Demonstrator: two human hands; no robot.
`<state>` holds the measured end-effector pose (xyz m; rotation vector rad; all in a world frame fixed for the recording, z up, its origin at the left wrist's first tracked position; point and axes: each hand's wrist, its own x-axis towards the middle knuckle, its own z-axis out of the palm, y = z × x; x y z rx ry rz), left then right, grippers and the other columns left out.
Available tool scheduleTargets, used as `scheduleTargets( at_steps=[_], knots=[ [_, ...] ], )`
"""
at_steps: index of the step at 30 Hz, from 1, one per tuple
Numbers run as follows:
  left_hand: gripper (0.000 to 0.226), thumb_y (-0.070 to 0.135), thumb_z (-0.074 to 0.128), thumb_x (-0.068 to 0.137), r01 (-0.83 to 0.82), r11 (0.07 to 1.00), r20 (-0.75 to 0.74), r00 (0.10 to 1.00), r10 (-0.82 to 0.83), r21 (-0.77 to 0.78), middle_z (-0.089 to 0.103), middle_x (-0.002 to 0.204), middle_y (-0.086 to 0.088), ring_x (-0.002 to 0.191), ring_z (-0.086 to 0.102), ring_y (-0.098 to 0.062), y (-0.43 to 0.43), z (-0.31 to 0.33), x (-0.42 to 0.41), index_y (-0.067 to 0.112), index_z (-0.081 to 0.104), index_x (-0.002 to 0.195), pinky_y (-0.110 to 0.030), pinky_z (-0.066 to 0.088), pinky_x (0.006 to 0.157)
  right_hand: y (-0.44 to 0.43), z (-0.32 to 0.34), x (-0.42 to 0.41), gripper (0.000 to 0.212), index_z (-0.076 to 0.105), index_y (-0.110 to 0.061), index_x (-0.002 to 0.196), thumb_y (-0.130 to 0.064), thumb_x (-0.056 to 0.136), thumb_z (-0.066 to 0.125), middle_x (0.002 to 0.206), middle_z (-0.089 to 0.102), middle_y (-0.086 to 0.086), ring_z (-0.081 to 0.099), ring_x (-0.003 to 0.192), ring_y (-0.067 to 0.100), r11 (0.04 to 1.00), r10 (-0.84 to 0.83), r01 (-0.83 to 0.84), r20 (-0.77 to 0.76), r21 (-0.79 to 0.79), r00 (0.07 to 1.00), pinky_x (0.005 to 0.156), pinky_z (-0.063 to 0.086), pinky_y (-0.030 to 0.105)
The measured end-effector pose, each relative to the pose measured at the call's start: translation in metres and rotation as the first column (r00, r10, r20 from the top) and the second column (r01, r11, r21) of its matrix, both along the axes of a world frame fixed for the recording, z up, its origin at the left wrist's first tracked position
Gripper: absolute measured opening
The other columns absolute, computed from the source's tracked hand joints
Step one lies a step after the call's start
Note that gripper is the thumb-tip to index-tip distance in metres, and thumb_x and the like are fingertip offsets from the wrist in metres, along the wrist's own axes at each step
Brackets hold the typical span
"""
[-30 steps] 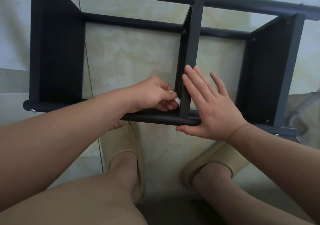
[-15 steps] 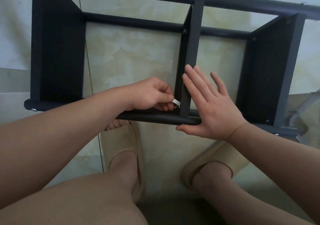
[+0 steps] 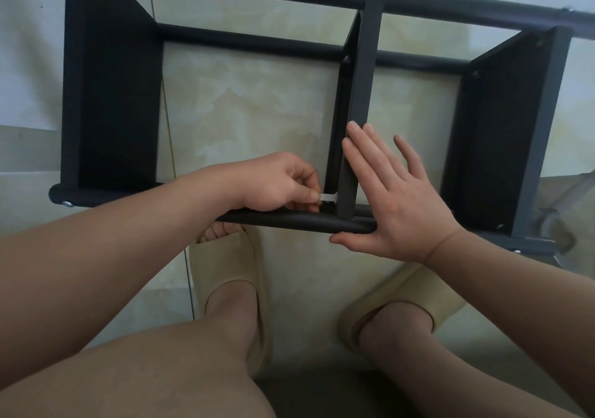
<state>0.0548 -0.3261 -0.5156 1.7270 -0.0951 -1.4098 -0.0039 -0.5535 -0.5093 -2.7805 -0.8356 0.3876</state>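
Observation:
A dark grey shelf frame (image 3: 112, 95) of round tubes and flat panels lies on its side on the tiled floor. My left hand (image 3: 277, 185) pinches a small silver tool (image 3: 328, 196) at the joint where the middle panel (image 3: 363, 95) meets the near tube (image 3: 289, 221). The tool's far end is hidden behind the panel. My right hand (image 3: 396, 198) lies flat with straight fingers against the middle panel, its thumb under the near tube.
My two feet in cream slippers (image 3: 231, 276) stand on the beige floor tiles (image 3: 251, 108) just below the frame. The frame's end panels stand at left and right (image 3: 502, 134). A silver screw head (image 3: 67, 204) shows at the near tube's left end.
My left hand has shifted slightly down and turned the small silver tool at the joint. My right hand has stayed pressed on the middle panel.

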Motion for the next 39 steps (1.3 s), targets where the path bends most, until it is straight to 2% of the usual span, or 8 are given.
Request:
scheduleTargets(
  at_steps=[10,14,16,18,23,27,31,39],
  knots=[
    [0.016,0.024,0.065,0.096,0.22,0.973,0.095,0.97,-0.226,0.067,0.061,0.059,0.019,0.056,0.053,0.001,-0.001,-0.002,0.002,0.025,0.067,0.08,-0.025,0.041,0.065,0.0,0.0,0.001,0.116,0.016,-0.002,0.16,-0.082,0.083,0.048,0.17,0.005,0.012,0.002,0.157,0.026,1.0,0.0,0.0,-0.013,-0.002,1.0,0.123,0.015,0.06],
    [0.01,0.028,0.068,0.094,0.209,0.974,0.15,0.964,-0.219,0.081,0.07,0.071,0.019,0.065,0.062,0.002,0.002,0.001,0.005,0.031,0.071,0.085,-0.024,0.047,0.069,0.0,0.0,0.0,0.116,0.016,-0.002,0.16,-0.082,0.083,0.049,0.17,0.006,0.012,0.003,0.157,0.026,1.0,0.0,0.0,-0.014,0.005,1.0,0.122,0.016,0.06],
    [0.006,0.028,0.071,0.092,0.176,0.98,0.199,0.961,-0.192,0.097,0.073,0.077,0.018,0.072,0.067,0.003,0.004,0.003,0.008,0.034,0.072,0.09,-0.015,0.049,0.071,0.0,0.0,0.0,0.116,0.016,-0.002,0.16,-0.081,0.083,0.049,0.17,0.006,0.012,0.003,0.157,0.027,1.0,-0.001,0.001,-0.012,0.006,1.0,0.123,0.016,0.06],
    [0.009,0.03,0.074,0.089,0.163,0.979,0.265,0.945,-0.19,0.124,0.073,0.077,0.02,0.076,0.066,0.01,0.004,0.006,0.012,0.038,0.07,0.091,-0.005,0.043,0.064,0.0,0.001,0.0,0.115,0.016,-0.002,0.16,-0.082,0.083,0.048,0.17,0.006,0.012,0.003,0.157,0.027,1.0,-0.002,0.002,-0.012,0.005,1.0,0.123,0.016,0.059],
    [0.012,0.025,0.071,0.091,0.191,0.972,0.392,0.891,-0.23,0.137,0.068,0.083,0.021,0.082,0.061,0.012,-0.002,0.01,0.016,0.036,0.069,0.09,-0.002,0.043,0.067,0.0,0.001,0.0,0.116,0.016,-0.001,0.16,-0.082,0.083,0.048,0.17,0.005,0.012,0.002,0.157,0.026,1.0,-0.003,0.003,-0.016,0.008,1.0,0.123,0.015,0.059],
    [0.02,0.014,0.066,0.095,-0.046,0.999,0.165,0.986,0.041,0.028,0.069,0.09,0.011,0.087,0.065,-0.002,-0.008,0.007,0.01,0.032,0.067,0.088,-0.018,0.054,0.08,0.0,0.001,0.0,0.116,0.016,-0.001,0.16,-0.082,0.083,0.05,0.17,0.006,0.012,0.003,0.157,0.027,1.0,-0.002,0.002,-0.013,0.01,1.0,0.123,0.016,0.059],
    [0.011,0.009,0.064,0.096,-0.364,0.93,-0.107,0.923,0.368,0.057,0.072,0.083,0.001,0.082,0.07,-0.011,-0.016,0.005,0.002,0.017,0.069,0.09,-0.023,0.058,0.071,0.0,0.0,0.0,0.117,0.018,-0.001,0.16,-0.081,0.082,0.051,0.17,0.006,0.012,0.003,0.157,0.027,1.0,-0.007,0.007,-0.012,0.016,1.0,0.122,0.017,0.059],
    [0.007,0.008,0.07,0.091,-0.491,0.869,-0.043,0.869,0.494,0.061,0.073,0.072,0.003,0.074,0.072,-0.011,-0.023,0.004,-0.002,0.014,0.072,0.092,-0.028,0.06,0.079,0.0,-0.001,0.0,0.116,0.018,-0.001,0.16,-0.082,0.083,0.049,0.17,0.006,0.012,0.002,0.157,0.026,1.0,-0.009,0.009,-0.01,0.014,1.0,0.123,0.016,0.058]
  ],
)
